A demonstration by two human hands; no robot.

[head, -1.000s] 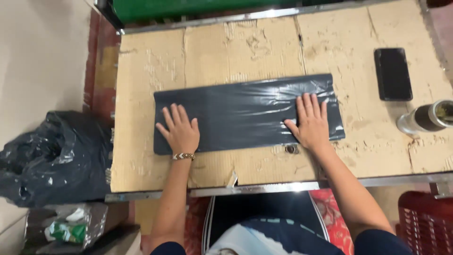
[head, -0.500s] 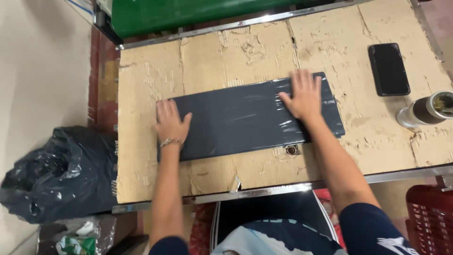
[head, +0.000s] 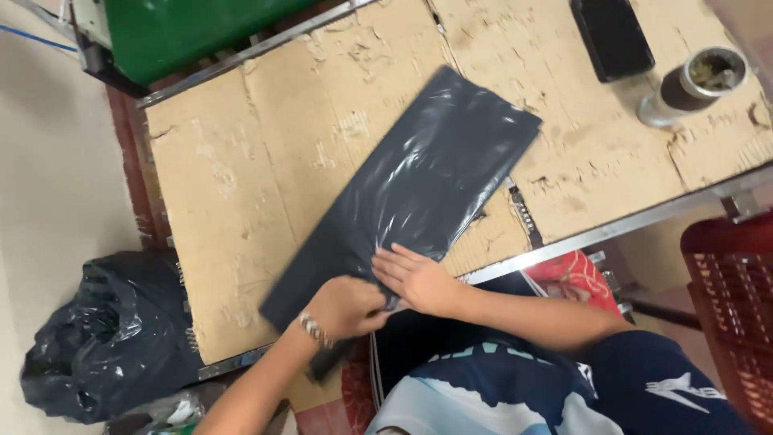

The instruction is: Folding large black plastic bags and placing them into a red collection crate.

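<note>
Where the long, flat, dark grey plastic bag [head: 411, 193] runs diagonally from the upper centre of the frame to the lower left, its near end is pinched by the left hand [head: 342, 306], fingers curled around the film. The right hand [head: 419, 278] is pressed flat on the same end, fingers extended, nothing grasped. The bag is laid on a worn brown cardboard-covered table [head: 241, 161]; a black rectangular phone [head: 612, 36] and a cylindrical metal cup [head: 692, 84] are seen at upper right.

folded plastic bag [head: 419, 185] on cardboard-topped table [head: 241, 169], phone [head: 612, 36] and cup [head: 696, 80] to its right
</note>
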